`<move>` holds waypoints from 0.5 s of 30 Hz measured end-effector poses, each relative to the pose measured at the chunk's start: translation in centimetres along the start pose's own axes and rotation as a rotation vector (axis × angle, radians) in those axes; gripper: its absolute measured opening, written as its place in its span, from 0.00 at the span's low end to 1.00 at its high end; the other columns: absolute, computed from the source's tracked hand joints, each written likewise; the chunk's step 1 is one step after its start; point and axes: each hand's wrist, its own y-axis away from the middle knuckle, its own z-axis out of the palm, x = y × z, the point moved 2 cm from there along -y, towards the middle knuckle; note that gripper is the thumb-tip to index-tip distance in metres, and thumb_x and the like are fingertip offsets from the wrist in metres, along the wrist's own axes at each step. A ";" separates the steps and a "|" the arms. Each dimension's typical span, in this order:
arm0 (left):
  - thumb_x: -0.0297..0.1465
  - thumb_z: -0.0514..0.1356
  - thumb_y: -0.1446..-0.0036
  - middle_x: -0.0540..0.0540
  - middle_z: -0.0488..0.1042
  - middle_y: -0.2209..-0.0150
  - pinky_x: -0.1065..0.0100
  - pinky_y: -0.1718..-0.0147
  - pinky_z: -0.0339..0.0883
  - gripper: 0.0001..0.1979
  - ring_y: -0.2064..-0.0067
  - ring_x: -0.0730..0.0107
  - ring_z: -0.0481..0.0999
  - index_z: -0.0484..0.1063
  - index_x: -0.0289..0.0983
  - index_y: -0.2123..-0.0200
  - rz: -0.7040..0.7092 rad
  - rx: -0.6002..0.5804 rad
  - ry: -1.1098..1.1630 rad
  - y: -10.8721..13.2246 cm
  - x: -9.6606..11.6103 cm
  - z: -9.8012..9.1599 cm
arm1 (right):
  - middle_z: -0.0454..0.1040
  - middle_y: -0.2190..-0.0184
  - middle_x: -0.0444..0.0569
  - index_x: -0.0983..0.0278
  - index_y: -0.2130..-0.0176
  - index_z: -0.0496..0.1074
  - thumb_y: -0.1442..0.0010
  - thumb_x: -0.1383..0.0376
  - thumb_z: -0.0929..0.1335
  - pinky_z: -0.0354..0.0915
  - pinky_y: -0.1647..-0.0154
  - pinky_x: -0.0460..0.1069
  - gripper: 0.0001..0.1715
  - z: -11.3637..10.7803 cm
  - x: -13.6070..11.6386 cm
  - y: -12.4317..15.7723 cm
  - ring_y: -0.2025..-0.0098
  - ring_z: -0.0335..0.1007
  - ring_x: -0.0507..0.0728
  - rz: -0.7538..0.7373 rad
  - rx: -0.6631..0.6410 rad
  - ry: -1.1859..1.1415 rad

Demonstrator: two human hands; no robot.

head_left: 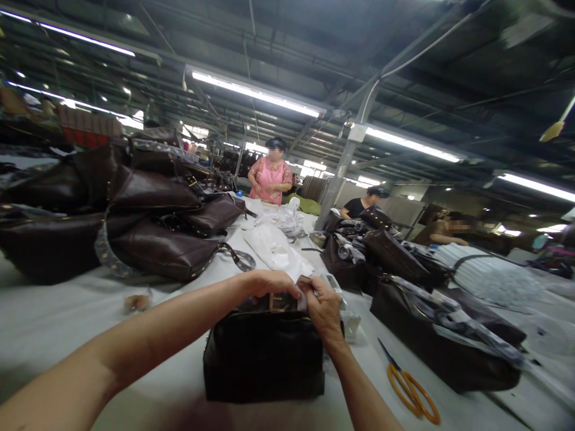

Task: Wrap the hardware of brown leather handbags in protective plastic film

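Note:
A dark leather handbag [265, 359] stands upright on the table right in front of me. Above its zipped top lies a strap with a gold-coloured buckle [279, 302]. My left hand [275, 284] reaches across from the left, its fingers closed on the strap beside the buckle. Pinched in my right hand [324, 306] is the strap's end [303, 286], just right of the buckle. Both hands are close together over the bag's top edge. My fingers partly hide the strap, and a greyish wrapping seems to cover part of it.
Dark handbags pile up on the left [153, 191] and right [395, 257]. Orange-handled scissors [411, 389] lie at the right front. White plastic sheets [274, 239] and a white roll bundle [489, 275] are farther back. A person in pink [272, 176] stands across the table; others work at right.

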 end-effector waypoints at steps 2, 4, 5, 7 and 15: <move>0.37 0.63 0.59 0.53 0.72 0.76 0.70 0.73 0.64 0.11 0.74 0.70 0.70 0.72 0.37 0.71 -0.022 0.009 -0.005 -0.4 0.0 0.0 | 0.73 0.75 0.45 0.62 0.74 0.72 0.44 0.57 0.64 0.59 0.68 0.48 0.14 0.0 0.1 -0.1 0.72 0.65 0.55 0.024 -0.030 -0.031; 0.35 0.62 0.58 0.53 0.72 0.76 0.70 0.74 0.64 0.09 0.75 0.70 0.70 0.72 0.37 0.72 -0.058 0.023 0.023 -0.5 0.1 0.1 | 0.72 0.77 0.44 0.62 0.75 0.72 0.45 0.57 0.65 0.60 0.68 0.48 0.13 -0.1 0.3 -0.5 0.72 0.65 0.55 0.056 -0.102 -0.083; 0.34 0.62 0.58 0.53 0.71 0.77 0.70 0.75 0.64 0.08 0.76 0.70 0.69 0.72 0.37 0.73 -0.081 0.035 0.039 -0.5 0.1 0.2 | 0.72 0.77 0.44 0.62 0.75 0.73 0.46 0.57 0.66 0.60 0.68 0.48 0.13 -0.2 0.5 -0.7 0.72 0.65 0.55 0.075 -0.146 -0.112; 0.31 0.61 0.58 0.53 0.71 0.78 0.70 0.76 0.63 0.06 0.77 0.71 0.69 0.71 0.37 0.73 -0.108 0.055 0.067 -0.3 0.3 0.4 | 0.73 0.76 0.44 0.63 0.74 0.74 0.47 0.57 0.67 0.61 0.67 0.48 0.12 -0.5 0.6 -1.4 0.71 0.66 0.55 0.108 -0.235 -0.167; 0.27 0.61 0.58 0.53 0.70 0.78 0.72 0.78 0.61 0.04 0.77 0.72 0.68 0.70 0.35 0.74 -0.105 0.069 0.069 0.5 1.2 0.5 | 0.78 0.72 0.43 0.64 0.68 0.78 0.49 0.57 0.69 0.64 0.64 0.48 0.14 -1.8 0.7 -3.4 0.69 0.71 0.56 0.218 -0.697 -0.348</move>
